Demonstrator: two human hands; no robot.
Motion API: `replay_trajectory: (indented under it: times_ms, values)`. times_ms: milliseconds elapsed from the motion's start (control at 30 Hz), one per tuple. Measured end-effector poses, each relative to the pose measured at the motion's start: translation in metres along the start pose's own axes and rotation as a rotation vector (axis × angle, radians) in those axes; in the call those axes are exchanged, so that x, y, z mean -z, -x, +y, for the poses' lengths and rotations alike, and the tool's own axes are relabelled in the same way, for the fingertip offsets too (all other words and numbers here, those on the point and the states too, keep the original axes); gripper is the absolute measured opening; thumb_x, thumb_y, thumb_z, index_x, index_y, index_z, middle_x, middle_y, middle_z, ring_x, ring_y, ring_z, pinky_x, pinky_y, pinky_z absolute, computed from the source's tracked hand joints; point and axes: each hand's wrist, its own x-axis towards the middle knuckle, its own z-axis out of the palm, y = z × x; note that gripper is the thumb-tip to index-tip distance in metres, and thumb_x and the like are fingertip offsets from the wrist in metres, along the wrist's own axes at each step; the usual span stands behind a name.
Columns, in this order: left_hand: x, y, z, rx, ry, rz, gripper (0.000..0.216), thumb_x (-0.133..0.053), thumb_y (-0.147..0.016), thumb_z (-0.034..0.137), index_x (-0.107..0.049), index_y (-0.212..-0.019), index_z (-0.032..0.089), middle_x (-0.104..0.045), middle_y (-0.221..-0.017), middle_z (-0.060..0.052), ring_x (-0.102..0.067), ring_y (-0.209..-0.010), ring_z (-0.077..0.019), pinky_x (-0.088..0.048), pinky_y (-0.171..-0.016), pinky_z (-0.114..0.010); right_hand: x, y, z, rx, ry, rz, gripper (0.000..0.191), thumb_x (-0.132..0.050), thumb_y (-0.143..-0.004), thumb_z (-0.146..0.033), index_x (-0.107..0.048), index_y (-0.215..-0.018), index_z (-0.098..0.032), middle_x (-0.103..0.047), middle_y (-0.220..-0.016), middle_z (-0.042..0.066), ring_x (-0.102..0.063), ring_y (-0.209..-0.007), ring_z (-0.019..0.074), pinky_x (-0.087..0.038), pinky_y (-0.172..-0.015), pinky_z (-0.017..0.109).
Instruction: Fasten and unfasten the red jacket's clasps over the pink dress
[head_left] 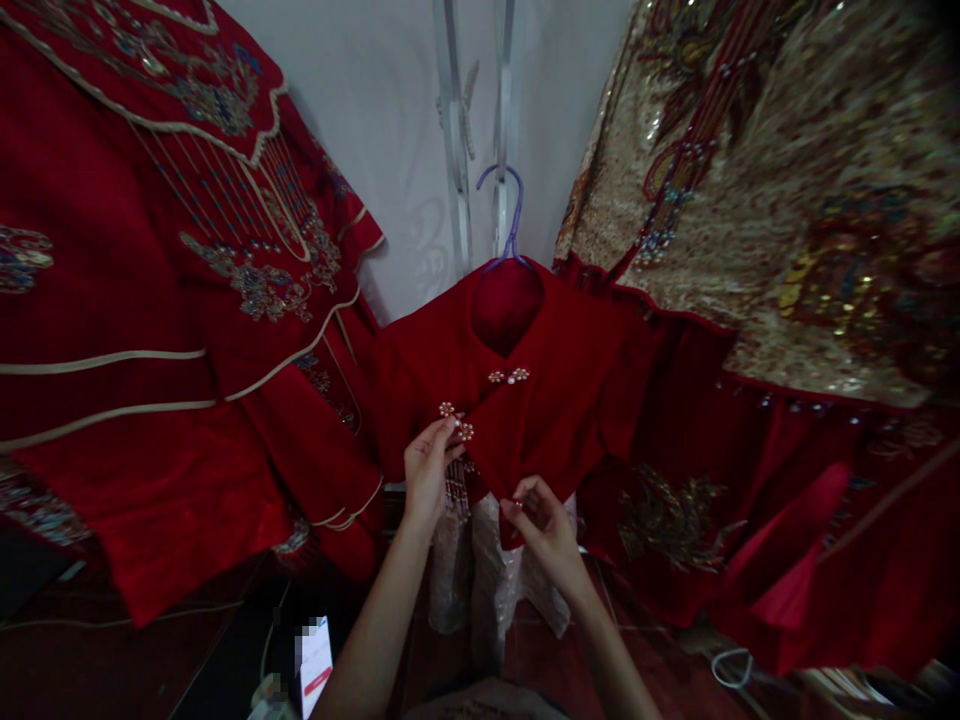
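What hangs around
Left of the fingers [435, 442] hangs an embroidered red robe [150, 300]; right, a gold sequined garment [787, 200]; below them, a lit phone [316, 665].

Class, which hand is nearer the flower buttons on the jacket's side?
Left. The left hand pinches the flower buttons; the right hand holds the jacket lower down.

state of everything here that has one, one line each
red velvet jacket, hung on purple plastic hanger, front crossed over
upper pearl flower clasp, looks fastened
lower pearl flower clasp, pinched by left hand
right hand, gripping jacket's lower edge
white phone, screen lit
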Motion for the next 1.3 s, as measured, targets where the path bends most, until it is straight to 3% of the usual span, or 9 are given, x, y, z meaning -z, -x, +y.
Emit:
replay_trajectory:
  times_ms: [200,333,400,533,700,900,1067,1200,1300]
  values:
    - [-0.001,-0.009,-0.006,-0.067,-0.139,0.041,0.027,-0.073,-0.062,0.033,-0.065,-0.080,0.014,-0.070,-0.081,-0.004,-0.063,-0.069,-0.0116,-0.048,-0.059,-0.020,-0.003,0.001,-0.005,-0.012,-0.008,-0.010,0.022,-0.062,-0.080,-0.035,-0.044,-0.079,-0.022,-0.046,-0.072,-0.003,-0.046,-0.065,0.0106,-0.038,-0.058,0.020]
    - [-0.018,-0.006,0.005,-0.108,-0.358,-0.192,0.026,-0.062,-0.076,0.040,-0.064,-0.078,0.015,-0.065,-0.074,-0.003,-0.060,-0.068,-0.0118,-0.048,-0.061,-0.022,0.003,0.001,-0.006,0.027,0.061,0.022,0.026,-0.060,-0.078,-0.031,-0.038,-0.068,-0.021,-0.037,-0.065,-0.005,-0.037,-0.060,0.0097,-0.034,-0.056,0.020]
    - [-0.033,-0.003,0.018,-0.315,-0.509,-0.271,0.025,-0.060,-0.079,0.040,-0.064,-0.086,0.016,-0.063,-0.083,-0.004,-0.058,-0.076,-0.0129,-0.048,-0.065,-0.022,0.010,0.002,-0.006,0.040,0.128,0.047,0.028,-0.059,-0.076,-0.028,-0.035,-0.063,-0.020,-0.033,-0.062,-0.006,-0.034,-0.059,0.0096,-0.031,-0.056,0.020]
    - [-0.063,-0.007,0.045,-0.807,-0.856,-0.200,0.025,-0.060,-0.081,0.036,-0.062,-0.103,0.024,-0.049,-0.106,-0.008,-0.049,-0.098,-0.0183,-0.049,-0.077,-0.029,0.023,0.005,-0.008,0.017,0.169,0.072,0.019,-0.056,-0.076,-0.027,-0.041,-0.066,-0.019,-0.032,-0.063,-0.005,-0.032,-0.061,0.0100,-0.031,-0.058,0.021]
    - [-0.081,-0.020,0.062,-1.118,-1.217,-0.304,0.017,-0.053,-0.086,0.032,-0.064,-0.092,0.021,-0.045,-0.111,-0.010,-0.042,-0.108,-0.0235,-0.038,-0.093,-0.042,0.038,0.009,-0.015,-0.017,0.165,0.138,0.021,-0.058,-0.075,-0.033,-0.046,-0.067,-0.018,-0.036,-0.064,-0.004,-0.034,-0.062,0.0108,-0.032,-0.058,0.022]
    - [-0.077,-0.024,0.069,-1.270,-1.443,-0.402,0.021,-0.047,-0.089,0.033,-0.059,-0.098,0.018,-0.049,-0.117,-0.013,-0.043,-0.110,-0.0256,-0.031,-0.098,-0.046,0.049,0.006,-0.021,-0.040,0.163,0.149,0.028,-0.060,-0.074,-0.037,-0.041,-0.064,-0.019,-0.033,-0.061,-0.005,-0.032,-0.058,0.0101,-0.030,-0.056,0.022]
    - [-0.071,-0.025,0.072,-1.338,-1.421,-0.477,0.018,-0.047,-0.089,0.032,-0.057,-0.092,0.018,-0.057,-0.107,-0.009,-0.049,-0.105,-0.0218,-0.026,-0.104,-0.046,0.047,0.005,-0.028,0.044,0.225,0.102,0.030,-0.059,-0.078,-0.038,-0.037,-0.068,-0.020,-0.038,-0.065,-0.004,-0.038,-0.062,0.0114,-0.033,-0.059,0.023]
    - [-0.068,-0.031,0.077,-1.447,-1.399,-0.522,0.017,-0.042,-0.092,0.027,-0.057,-0.088,0.019,-0.061,-0.090,-0.002,-0.055,-0.093,-0.0160,-0.018,-0.110,-0.047,0.048,-0.014,-0.046,0.245,0.275,0.241,0.027,-0.060,-0.080,-0.038,-0.038,-0.078,-0.022,-0.050,-0.082,0.000,-0.049,-0.080,0.0155,-0.040,-0.079,0.029]
    - [-0.067,-0.036,0.080,-1.506,-1.465,-0.472,0.017,-0.041,-0.092,0.024,-0.057,-0.088,0.020,-0.060,-0.080,0.000,-0.055,-0.081,-0.0142,-0.023,-0.108,-0.044,0.044,-0.036,-0.076,0.396,0.315,0.390,0.026,-0.061,-0.080,-0.038,-0.040,-0.079,-0.022,-0.052,-0.088,0.002,-0.052,-0.089,0.0173,-0.041,-0.087,0.035]
